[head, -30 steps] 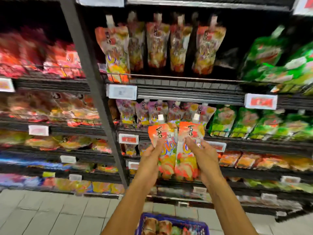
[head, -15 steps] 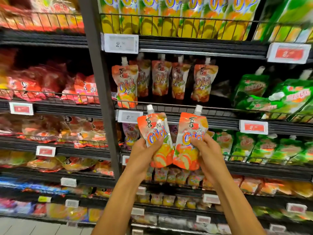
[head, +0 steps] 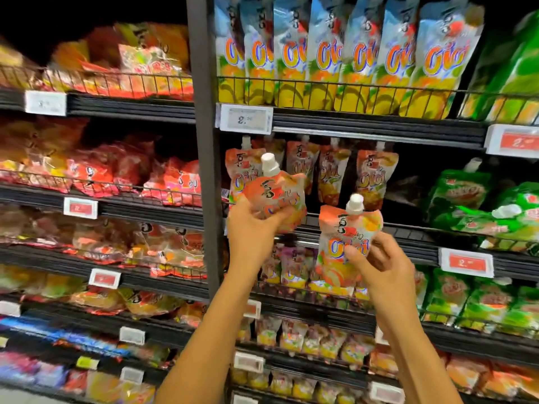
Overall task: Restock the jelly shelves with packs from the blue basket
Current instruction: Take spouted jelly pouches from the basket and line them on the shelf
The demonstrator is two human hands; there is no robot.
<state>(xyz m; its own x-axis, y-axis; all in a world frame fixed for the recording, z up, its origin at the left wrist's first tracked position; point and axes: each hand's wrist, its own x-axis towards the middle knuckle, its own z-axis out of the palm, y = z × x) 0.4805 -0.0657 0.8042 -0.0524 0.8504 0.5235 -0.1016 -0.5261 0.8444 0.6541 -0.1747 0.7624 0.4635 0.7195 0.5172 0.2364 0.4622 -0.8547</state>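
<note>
1. Orange is the flavour you've got going here: two spouted jelly packs, one per hand, both held up in front of the shelving and neither on a shelf yet.
2. Your left hand [head: 250, 228] has fingers and thumb wrapped round the lower half of the left pack [head: 280, 193]. That pack's tipped over to the right with its white cap on top. It sits right in front of the matching orange row [head: 376, 176] and covers part of the leftmost pouch there.
3. Your right hand [head: 382, 272] pinches the right pack [head: 347, 234] by its lower right side, thumb on the front. This one's upright and lower, at about the level of the shelf edge [head: 408, 236] under the orange row.
4. What's done so far? Honestly hard to call. The orange row has a handful of pouches standing at the front, and it looks dark behind them and off to the right, so I'd guess there's room. The yellow pouches [head: 320, 53] one shelf up look packed tight, and the green pouches [head: 466, 193] sit just beside the orange ones.
5. What's left: both packs need to go in, caps up, probably the left one first since it's closest. The blue basket isn't in view, so no idea how many more are waiting.
</note>
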